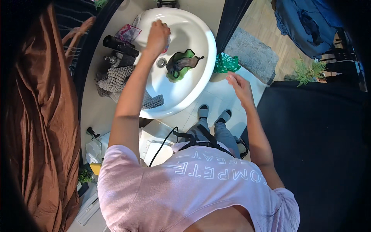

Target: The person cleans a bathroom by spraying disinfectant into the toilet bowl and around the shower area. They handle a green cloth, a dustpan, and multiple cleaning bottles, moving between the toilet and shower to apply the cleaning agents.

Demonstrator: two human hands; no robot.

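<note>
My left hand (157,38) is over the white washbasin (210,48), its fingers curled round a small thing, partly pink and see-through, mostly hidden by the hand. Just right of the metal drain (161,62), a green and black piece of thin, crumpled fabric (181,66) lies in the bowl. My right hand (241,89) is in the air outside the basin's right edge, fingers stretched out and nothing seen in them. Close beyond its fingertips is a green cloth with white patterns (227,63); whether they touch, I cannot tell.
Left of the bowl are a pink packet (128,33), a black bottle (120,45) and a grey knobbly towel (116,79) that hangs over the rim. A tap (167,4) stands at the far edge. A grey mat (251,54) lies on the floor at right.
</note>
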